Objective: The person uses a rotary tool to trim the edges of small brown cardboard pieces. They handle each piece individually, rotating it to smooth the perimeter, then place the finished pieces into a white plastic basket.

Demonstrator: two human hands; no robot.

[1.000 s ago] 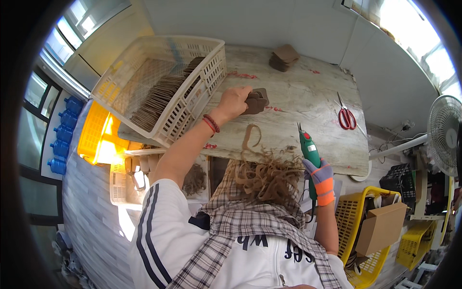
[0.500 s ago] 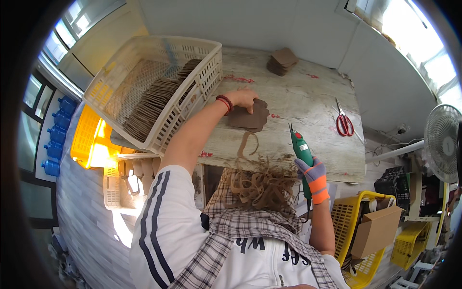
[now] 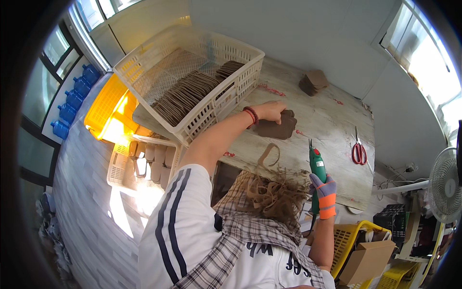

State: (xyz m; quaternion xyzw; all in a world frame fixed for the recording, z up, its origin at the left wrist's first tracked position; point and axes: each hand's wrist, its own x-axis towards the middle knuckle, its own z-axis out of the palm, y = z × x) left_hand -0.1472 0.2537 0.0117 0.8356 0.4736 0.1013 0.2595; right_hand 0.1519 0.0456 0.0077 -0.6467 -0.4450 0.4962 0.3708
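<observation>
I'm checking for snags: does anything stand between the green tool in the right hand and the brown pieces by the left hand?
Nothing visible: only tabletop with a flat red mark lies between the green tool and brown pieces. Curled brown strips lie nearer, off that line.

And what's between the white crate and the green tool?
The head view shows the left hand, flat brown pieces and a curled brown strip there, above the table.

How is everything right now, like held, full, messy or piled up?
Left hand: bare, touching brown pieces
Right hand: gloved, closed around green tool
Green tool: held, tip pointing away from person
White crate: open-topped, partly filled
Scissors: lying on table
Brown strips: curly, heaped
Fan: can't tell whether spinning
</observation>
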